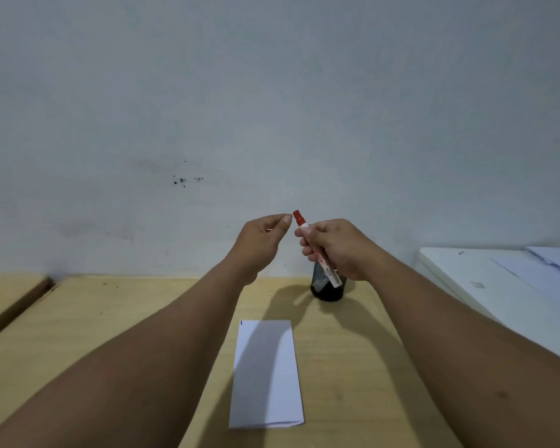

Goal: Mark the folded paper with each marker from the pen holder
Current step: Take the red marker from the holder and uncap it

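Gripping a capped red marker [316, 250] above the pen holder [328, 286], the right hand [337, 247] meets the empty, loosely pinched left hand [262, 240], while the folded paper [265, 373] nearer the person bears one small blue mark, red likely pending.

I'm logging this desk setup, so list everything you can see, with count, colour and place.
Red-capped marker: one, white barrel, cap on, held above the pen holder.
Pen holder: one, black, far middle of the table.
Folded paper: one, white, small blue mark at its far left corner, table centre.
Table: one, light wood.
White board: one, at right, loose papers on it.
Wall: grey, dark specks.
Left hand: empty, fingertips near the cap.
Right hand: grip on the marker.
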